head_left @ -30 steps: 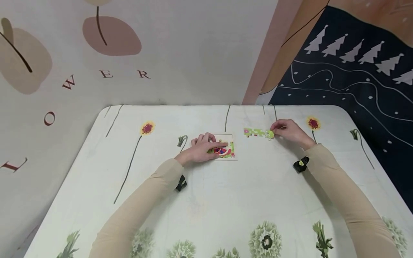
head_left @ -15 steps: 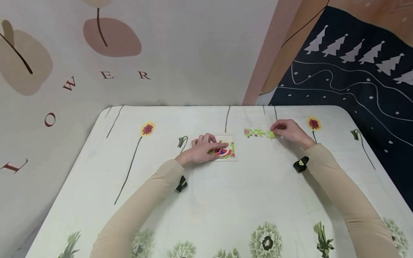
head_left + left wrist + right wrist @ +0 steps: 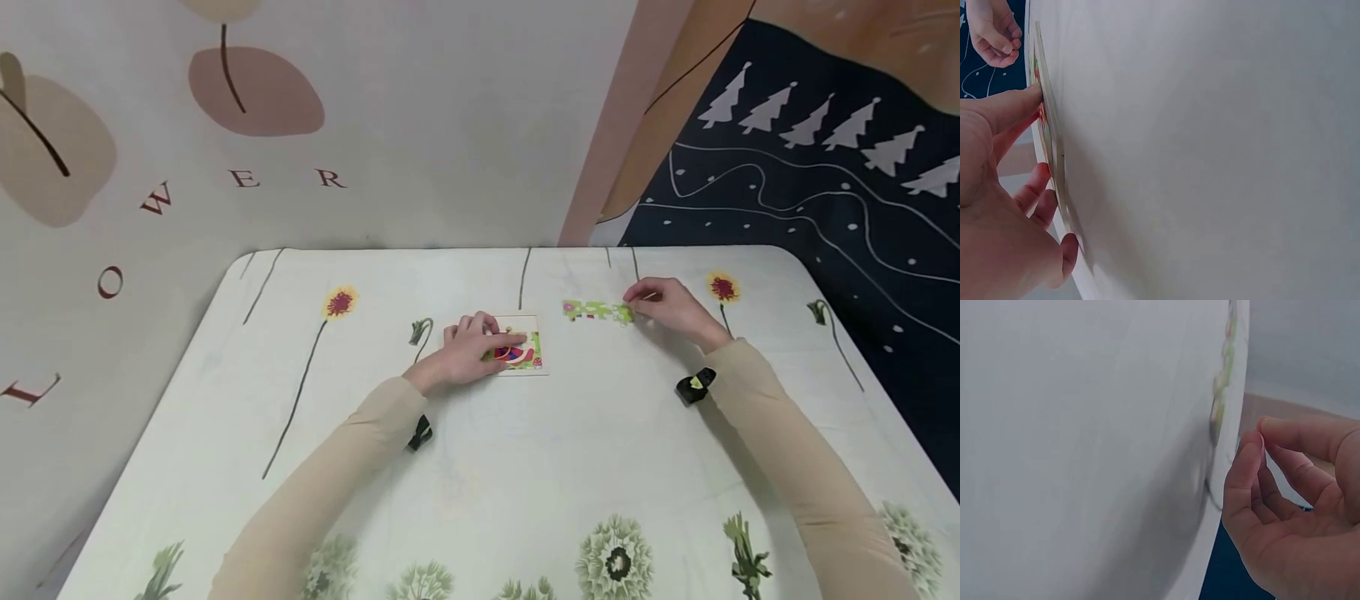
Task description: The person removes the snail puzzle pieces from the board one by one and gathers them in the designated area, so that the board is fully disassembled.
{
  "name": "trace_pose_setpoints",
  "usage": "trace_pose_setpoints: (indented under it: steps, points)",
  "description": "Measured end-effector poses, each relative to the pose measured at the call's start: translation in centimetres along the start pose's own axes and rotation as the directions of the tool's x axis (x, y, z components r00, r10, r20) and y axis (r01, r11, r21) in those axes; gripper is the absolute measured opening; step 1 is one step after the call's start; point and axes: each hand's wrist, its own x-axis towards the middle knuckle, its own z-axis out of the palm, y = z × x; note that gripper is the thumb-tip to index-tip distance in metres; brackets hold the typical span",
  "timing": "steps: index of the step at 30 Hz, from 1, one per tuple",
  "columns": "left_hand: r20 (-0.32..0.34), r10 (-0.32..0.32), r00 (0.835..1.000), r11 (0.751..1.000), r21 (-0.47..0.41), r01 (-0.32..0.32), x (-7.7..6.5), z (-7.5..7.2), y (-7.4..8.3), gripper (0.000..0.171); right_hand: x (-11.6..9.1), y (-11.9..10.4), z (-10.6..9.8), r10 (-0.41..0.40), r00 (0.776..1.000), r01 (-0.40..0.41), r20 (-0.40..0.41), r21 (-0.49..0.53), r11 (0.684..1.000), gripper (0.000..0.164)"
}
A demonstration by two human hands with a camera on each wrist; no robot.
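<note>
In the head view, my left hand rests on a small puzzle board with a colorful picture partly filled in. Thumb and index finger lie across its face, while the other fingertips touch it farther back; part of the board is hidden under the hand. To the right, a short row of green puzzle pieces lies on the table. My right hand is just beyond the row's right end, thumb and index fingertips together. The right wrist view shows these fingertips beside the pieces, nothing visible between them.
A white flower-printed cloth covers the table. Its far edge meets a patterned wall hanging, with a dark tree-printed cloth at the right. Black straps are worn at the wrists.
The whole head view shifts slightly as the camera moves. Both hands, the board and the green pieces keep their places on the table.
</note>
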Motion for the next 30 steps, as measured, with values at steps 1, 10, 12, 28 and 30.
trace_pose_setpoints:
  steps: [1, 10, 12, 28, 30]
  points:
    - [-0.004, -0.002, 1.000, 1.000, 0.001, 0.002, 0.0, 0.0, 0.1, 0.045, -0.1, -0.1, 0.1, -0.006, 1.000, 0.006, -0.001, -0.001, 1.000, 0.023]
    - [-0.052, 0.021, 0.998, 1.000, -0.001, -0.021, -0.6, 0.2, 0.2, 0.043, -0.5, -1.7, 1.5, -0.106, 0.994, 0.105, 0.010, 0.057, 0.993, 0.020]
    - [-0.064, 0.031, 0.997, 1.000, -0.004, -0.031, -0.8, 0.1, 0.3, 0.041, -0.5, -1.9, 1.9, -0.131, 0.991, 0.130, 0.015, 0.066, 0.989, 0.018]
    - [-0.069, 0.071, 0.995, 0.997, -0.019, -0.072, -1.1, 0.2, 0.2, 0.031, -0.1, -4.0, 5.5, -0.268, 0.961, 0.261, 0.068, 0.102, 0.960, 0.013]
    - [-0.067, 0.077, 0.995, 0.997, -0.019, -0.078, -1.1, 0.2, 0.1, 0.031, -0.1, -4.3, 5.9, -0.283, 0.956, 0.275, 0.075, 0.100, 0.956, 0.013]
